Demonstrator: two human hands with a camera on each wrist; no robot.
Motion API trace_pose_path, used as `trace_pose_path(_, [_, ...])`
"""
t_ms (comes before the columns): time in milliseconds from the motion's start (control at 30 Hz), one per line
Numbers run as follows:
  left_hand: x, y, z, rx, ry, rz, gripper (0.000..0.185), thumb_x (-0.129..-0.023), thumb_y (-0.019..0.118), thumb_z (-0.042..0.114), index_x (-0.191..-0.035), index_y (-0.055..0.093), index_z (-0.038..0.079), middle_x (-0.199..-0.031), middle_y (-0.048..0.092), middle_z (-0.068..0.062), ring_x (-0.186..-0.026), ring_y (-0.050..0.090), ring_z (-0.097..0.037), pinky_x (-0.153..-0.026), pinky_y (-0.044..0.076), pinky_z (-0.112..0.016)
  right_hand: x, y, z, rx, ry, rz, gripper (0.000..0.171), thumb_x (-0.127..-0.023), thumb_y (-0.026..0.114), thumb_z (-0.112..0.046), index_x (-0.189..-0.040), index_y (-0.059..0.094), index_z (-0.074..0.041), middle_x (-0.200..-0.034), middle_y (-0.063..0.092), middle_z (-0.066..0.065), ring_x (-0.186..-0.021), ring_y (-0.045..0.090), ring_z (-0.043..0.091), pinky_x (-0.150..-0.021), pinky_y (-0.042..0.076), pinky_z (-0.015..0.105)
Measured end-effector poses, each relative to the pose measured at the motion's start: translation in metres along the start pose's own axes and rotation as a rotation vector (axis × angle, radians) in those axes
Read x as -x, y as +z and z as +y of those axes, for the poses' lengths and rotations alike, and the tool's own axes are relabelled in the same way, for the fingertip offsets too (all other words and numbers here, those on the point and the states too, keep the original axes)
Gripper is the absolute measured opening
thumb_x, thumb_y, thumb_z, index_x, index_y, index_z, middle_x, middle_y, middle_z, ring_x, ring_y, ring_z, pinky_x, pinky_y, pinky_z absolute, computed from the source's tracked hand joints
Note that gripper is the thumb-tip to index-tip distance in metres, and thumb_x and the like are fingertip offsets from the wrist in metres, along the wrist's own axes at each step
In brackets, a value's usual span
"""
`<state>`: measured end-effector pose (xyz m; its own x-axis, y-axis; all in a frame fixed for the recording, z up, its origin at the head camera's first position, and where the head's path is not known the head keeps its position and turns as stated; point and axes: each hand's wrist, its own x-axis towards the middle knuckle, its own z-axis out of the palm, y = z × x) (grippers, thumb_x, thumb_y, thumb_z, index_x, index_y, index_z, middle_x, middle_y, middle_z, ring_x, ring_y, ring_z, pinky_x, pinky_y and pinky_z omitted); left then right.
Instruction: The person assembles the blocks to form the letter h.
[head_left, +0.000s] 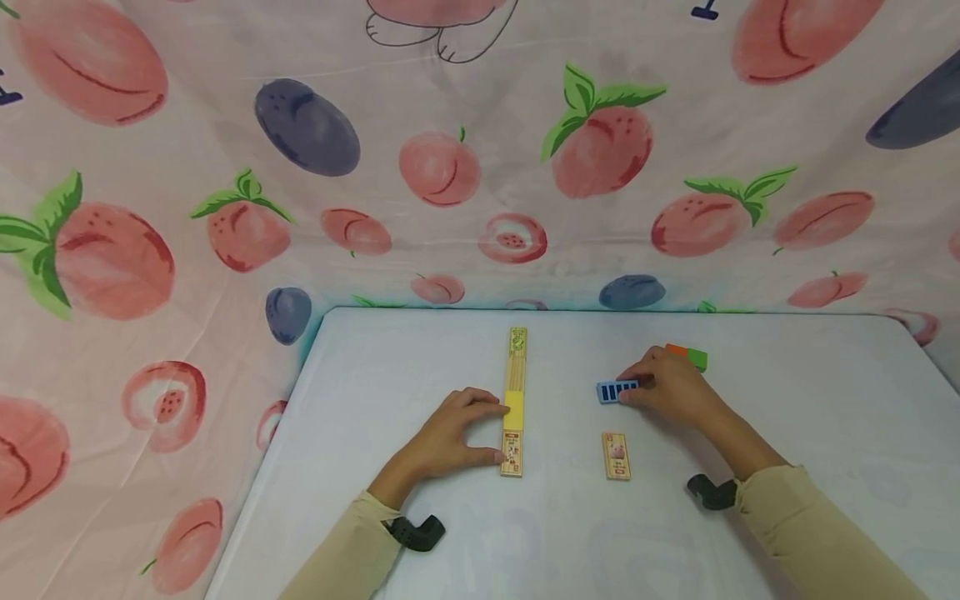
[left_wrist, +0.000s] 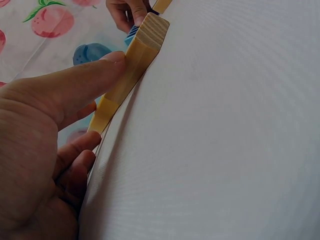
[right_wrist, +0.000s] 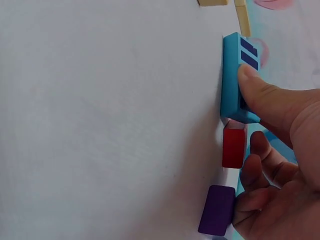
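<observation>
On the white table [head_left: 787, 400], a row of wooden blocks [head_left: 516, 400] lies end to end, running from near the far edge toward the near edge, roughly midway between the left and right edges. The left hand [head_left: 450, 437] rests beside this row at its near end, thumb and fingertips touching the row's left side, fingers fairly straight; the left wrist view shows the thumb [left_wrist: 85, 82] pressed flat against the side of the nearest block. The right hand [head_left: 667, 387] lies to the right of the row, nearer the far edge, and pinches a blue striped block [head_left: 617, 391], with the thumb [right_wrist: 265, 97] on its striped face. In the right wrist view a red block [right_wrist: 234, 145] touches the end of the blue one, and a purple block [right_wrist: 218, 210] lies near the curled fingers. An orange and green block [head_left: 690, 356] lies just beyond the right hand. A single wooden block with a picture [head_left: 617, 456] lies apart, toward the near edge.
</observation>
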<state>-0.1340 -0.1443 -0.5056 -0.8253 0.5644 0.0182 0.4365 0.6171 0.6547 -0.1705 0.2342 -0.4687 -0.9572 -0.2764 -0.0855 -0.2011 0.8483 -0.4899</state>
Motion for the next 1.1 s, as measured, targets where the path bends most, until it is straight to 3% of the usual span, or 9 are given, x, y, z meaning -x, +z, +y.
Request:
trace_pose_path(167, [0.0,0.0,0.0,0.007,-0.002,0.0,0.063,-0.082,0.085,0.044,-0.139,0.064,0.026,-0.142,0.054,0.004,-0.134,0.046,-0.019,-0.113,0.041,-0.046,-0.001,0.001,0.003,-0.015,-0.012,0.017,0.03,-0.082,0.086,-0.03,-0.106,0.081,-0.012,-0.099,0.066,0.004,-0.088,0.055,0.019,-0.072,0.046,0.028])
trace_pose_path(400, [0.0,0.0,0.0,0.01,-0.004,-0.003,0.063,-0.082,0.085,0.045,-0.139,0.064,0.027,-0.141,0.054,0.004,-0.134,0.046,-0.019,-0.113,0.041,-0.046,0.003,-0.002,0.008,-0.059,-0.004,-0.007,0.03,-0.081,0.087,-0.034,-0.102,0.077,-0.013,-0.088,0.063,-0.001,-0.086,0.052,0.018,-0.072,0.045,0.029])
trace_pose_path(633, [0.0,0.001,0.0,0.004,-0.004,-0.004,0.063,-0.082,0.085,0.044,-0.139,0.064,0.027,-0.142,0.054,0.004,-0.135,0.045,-0.019,-0.113,0.041,-0.046,0.01,-0.01,0.005,-0.195,0.065,-0.036,0.03,-0.088,0.081,-0.036,-0.107,0.073,-0.015,-0.089,0.058,0.002,-0.089,0.052,0.021,-0.067,0.045,0.027])
trace_pose_path(867, [0.0,0.001,-0.001,0.006,-0.003,-0.005,0.063,-0.082,0.084,0.045,-0.139,0.063,0.027,-0.142,0.054,0.005,-0.135,0.045,-0.018,-0.113,0.041,-0.046,0.015,-0.008,-0.003,-0.286,0.096,-0.064,0.028,-0.092,0.077,-0.033,-0.11,0.069,-0.013,-0.105,0.066,0.006,-0.099,0.057,0.023,-0.077,0.052,0.028])
trace_pose_path(1100, [0.0,0.001,-0.002,0.005,-0.003,-0.008,0.064,-0.082,0.084,0.046,-0.14,0.063,0.028,-0.142,0.053,0.005,-0.135,0.045,-0.018,-0.113,0.041,-0.045,0.019,-0.006,-0.009,-0.416,0.167,-0.12,0.044,-0.094,0.074,-0.034,-0.125,0.059,-0.006,-0.108,0.071,0.009,-0.099,0.064,0.022,-0.082,0.056,0.031])
